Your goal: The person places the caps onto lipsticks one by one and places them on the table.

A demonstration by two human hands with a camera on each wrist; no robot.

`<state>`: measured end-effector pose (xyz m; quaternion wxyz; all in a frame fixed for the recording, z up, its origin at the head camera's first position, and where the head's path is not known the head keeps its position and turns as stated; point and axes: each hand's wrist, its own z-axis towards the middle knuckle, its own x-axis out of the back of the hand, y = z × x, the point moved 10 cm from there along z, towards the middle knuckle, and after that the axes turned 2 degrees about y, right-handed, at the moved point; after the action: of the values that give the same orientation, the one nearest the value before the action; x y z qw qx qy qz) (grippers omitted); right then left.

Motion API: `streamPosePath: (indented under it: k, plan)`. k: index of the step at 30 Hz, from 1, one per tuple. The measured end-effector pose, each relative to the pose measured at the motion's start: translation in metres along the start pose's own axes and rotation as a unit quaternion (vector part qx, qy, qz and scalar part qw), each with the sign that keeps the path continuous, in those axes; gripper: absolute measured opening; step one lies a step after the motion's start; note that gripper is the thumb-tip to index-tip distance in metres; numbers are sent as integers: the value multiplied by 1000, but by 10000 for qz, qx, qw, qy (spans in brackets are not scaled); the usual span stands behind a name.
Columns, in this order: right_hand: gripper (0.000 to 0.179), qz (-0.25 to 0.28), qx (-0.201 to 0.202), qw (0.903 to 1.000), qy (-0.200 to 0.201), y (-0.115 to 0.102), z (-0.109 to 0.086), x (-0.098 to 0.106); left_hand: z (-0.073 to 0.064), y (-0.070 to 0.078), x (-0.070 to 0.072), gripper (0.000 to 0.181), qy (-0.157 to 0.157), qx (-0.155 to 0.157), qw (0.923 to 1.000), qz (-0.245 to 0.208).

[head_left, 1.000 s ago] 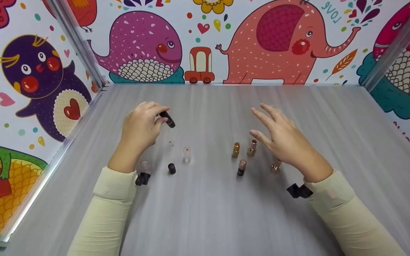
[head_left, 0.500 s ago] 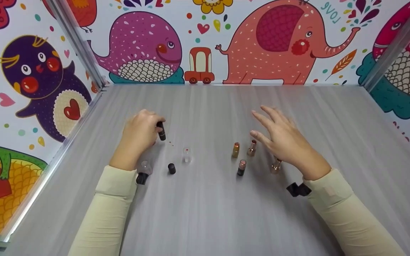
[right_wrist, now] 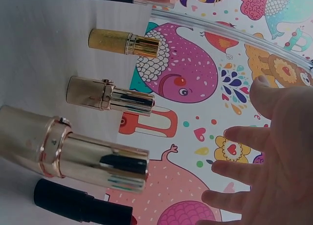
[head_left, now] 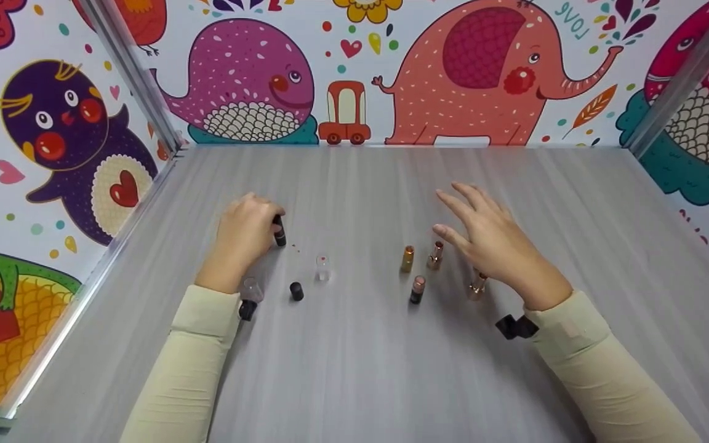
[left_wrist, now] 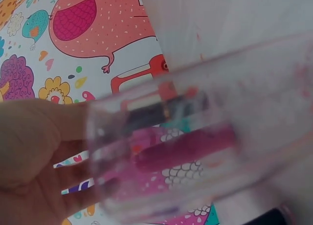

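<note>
My left hand [head_left: 245,231] pinches a slim black lipstick tube [head_left: 280,232], held nearly upright close over the table. In the left wrist view a clear cap [left_wrist: 274,117] fills the foreground; the black tube's thin gold band and a blurred magenta bar show through it. Beside that hand stand a small black cap [head_left: 296,291] and a clear cap with a red dot [head_left: 322,268]. My right hand [head_left: 487,237] hovers with fingers spread near uncapped lipsticks: a gold one [head_left: 408,259], a rose-gold one [head_left: 435,255], a pink-and-black one [head_left: 417,289] and a larger gold one [head_left: 477,286].
A black lipstick [right_wrist: 83,200] stands at the edge of the right wrist view, hidden from the head view by my right hand. Tiny red crumbs [head_left: 295,248] lie on the grey table [head_left: 354,369]. Cartoon-printed walls [head_left: 354,61] rise behind and at both sides.
My left hand has lowered the black lipstick tube toward the table, shifting it slightly left and nearer, and the tube has turned more upright. My right hand has hardly moved.
</note>
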<state>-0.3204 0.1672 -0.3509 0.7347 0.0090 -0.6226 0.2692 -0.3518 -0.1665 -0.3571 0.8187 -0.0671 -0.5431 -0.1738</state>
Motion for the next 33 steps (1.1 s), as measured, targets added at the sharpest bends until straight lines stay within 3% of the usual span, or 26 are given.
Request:
streamPosePath:
  k: [8, 23, 33]
  plan:
    - [67, -12, -45, 10000, -45, 1, 0, -1, 0, 0, -2, 10, 54, 15, 10000, 57]
    - [64, 12, -20, 10000, -64, -1, -1, -1, 0, -7, -5, 26, -97, 207, 9997, -46]
    - [63, -26, 77, 10000, -24, -4, -1, -1, 1, -3, 14, 29, 21, 291, 9990, -351]
